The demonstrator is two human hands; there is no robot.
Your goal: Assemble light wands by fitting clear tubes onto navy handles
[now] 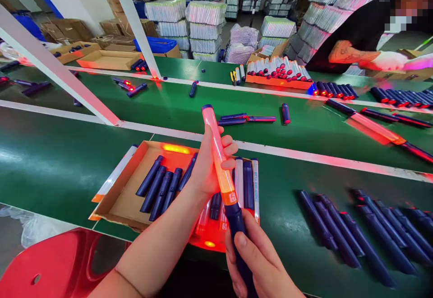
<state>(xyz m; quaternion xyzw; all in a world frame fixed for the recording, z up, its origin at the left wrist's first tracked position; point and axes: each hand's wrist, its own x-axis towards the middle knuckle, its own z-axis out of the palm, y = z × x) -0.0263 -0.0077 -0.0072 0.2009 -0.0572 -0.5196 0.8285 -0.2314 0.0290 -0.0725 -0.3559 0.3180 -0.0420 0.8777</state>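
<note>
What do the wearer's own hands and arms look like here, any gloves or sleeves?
Both are bare: no gloves, no sleeves in view. The left hand comes with a bare forearm showing a faint crease line near the elbow. The right hand shows short plain nails. No rings, watch or markings visible.

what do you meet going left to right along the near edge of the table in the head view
red seat → cardboard tray of dark blue handles → left hand and right hand holding the lit orange baton → row of dark blue tubes lying on the green table
</note>
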